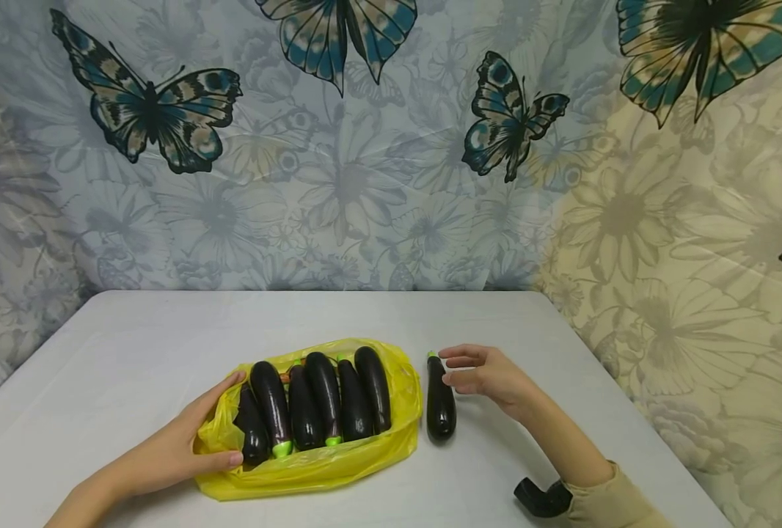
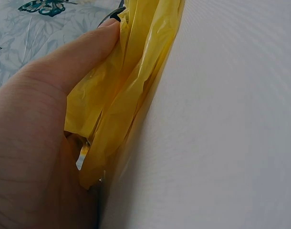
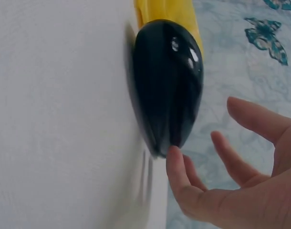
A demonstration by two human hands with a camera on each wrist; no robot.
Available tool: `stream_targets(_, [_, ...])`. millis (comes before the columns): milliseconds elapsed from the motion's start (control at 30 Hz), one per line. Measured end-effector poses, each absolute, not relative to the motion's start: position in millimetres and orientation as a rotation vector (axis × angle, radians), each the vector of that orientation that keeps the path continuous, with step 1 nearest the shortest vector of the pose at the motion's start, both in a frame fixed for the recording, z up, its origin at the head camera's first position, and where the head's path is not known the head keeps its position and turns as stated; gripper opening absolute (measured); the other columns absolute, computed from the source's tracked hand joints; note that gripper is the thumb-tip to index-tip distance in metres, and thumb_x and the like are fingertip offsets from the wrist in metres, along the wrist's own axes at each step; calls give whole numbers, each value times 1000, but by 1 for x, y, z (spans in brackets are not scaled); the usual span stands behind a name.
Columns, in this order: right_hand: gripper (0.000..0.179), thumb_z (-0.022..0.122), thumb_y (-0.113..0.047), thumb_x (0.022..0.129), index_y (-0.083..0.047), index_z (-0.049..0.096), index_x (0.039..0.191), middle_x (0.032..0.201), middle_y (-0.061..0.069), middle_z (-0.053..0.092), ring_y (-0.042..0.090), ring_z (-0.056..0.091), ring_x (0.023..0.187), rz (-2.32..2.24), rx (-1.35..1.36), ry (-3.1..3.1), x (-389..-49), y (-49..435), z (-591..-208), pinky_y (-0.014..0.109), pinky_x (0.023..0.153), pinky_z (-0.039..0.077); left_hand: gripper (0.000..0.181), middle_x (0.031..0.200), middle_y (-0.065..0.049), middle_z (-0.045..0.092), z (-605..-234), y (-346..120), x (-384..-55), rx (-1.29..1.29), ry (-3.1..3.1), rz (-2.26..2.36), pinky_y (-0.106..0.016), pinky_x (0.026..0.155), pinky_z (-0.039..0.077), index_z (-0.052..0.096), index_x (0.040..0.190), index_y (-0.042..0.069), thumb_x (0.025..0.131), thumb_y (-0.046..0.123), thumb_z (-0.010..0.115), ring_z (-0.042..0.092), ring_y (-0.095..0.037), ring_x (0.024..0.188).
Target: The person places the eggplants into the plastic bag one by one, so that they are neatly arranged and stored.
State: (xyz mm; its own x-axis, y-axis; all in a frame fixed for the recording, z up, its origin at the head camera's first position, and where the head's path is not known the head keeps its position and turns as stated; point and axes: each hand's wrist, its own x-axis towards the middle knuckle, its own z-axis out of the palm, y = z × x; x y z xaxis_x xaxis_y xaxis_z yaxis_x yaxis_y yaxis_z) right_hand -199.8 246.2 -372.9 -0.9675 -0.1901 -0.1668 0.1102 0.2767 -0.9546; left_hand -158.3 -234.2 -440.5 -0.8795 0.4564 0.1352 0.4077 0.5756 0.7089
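A yellow plastic bag (image 1: pixel 364 466) lies opened out on the white table, with several dark eggplants (image 1: pixel 321 392) side by side in it. My left hand (image 1: pixel 173 447) holds the bag's left end, fingers on the far side and thumb on the near side; in the left wrist view the thumb (image 2: pixel 83 55) lies against the crumpled yellow plastic. To the right of the bag one single eggplant (image 1: pixel 440 403) lies on the table, its green stem end pointing away. My right hand (image 1: pixel 493 378) is beside its upper part, fingers loosely bent and spread, gripping nothing. In the right wrist view, a fingertip (image 3: pixel 174 155) appears close to this eggplant; contact is unclear.
A black curved object, like a pipe elbow (image 1: pixel 541 499), is on the table by the right sleeve (image 1: pixel 612 506). The white table (image 1: pixel 166 323) ends at the back against a wall covering (image 1: pixel 364 220) with butterflies and flowers.
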Motion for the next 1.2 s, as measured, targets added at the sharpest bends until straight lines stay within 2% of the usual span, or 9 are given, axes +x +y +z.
stream_targets(200, [54, 80, -8, 80, 0, 61, 129, 136, 24, 50, 27, 63, 102, -1728, -15, 2285, -199, 246, -377, 43, 88, 53, 102, 161, -5, 17, -440, -233, -159, 751, 2735, 1202, -76, 98, 21, 9, 159, 29, 84, 42, 77, 16, -42, 141])
stream_targets(600, [54, 78, -5, 82, 2, 59, 132, 130, 24, 46, 26, 61, 97, -1778, -25, 2170, -201, 248, -383, 44, 85, 55, 102, 161, -5, 17, -441, -234, -159, 752, 2735, 1198, -77, 98, 22, 9, 159, 30, 84, 42, 77, 16, -42, 141])
stream_targets(1200, [56, 79, 0, 78, 2, 61, 130, 137, 28, 43, 26, 61, 96, -1782, -23, 2158, -203, 244, -387, 45, 79, 57, 102, 161, -7, 17, -440, -233, -157, 746, 2743, 1200, -77, 98, 21, 9, 159, 27, 84, 41, 77, 16, -42, 141])
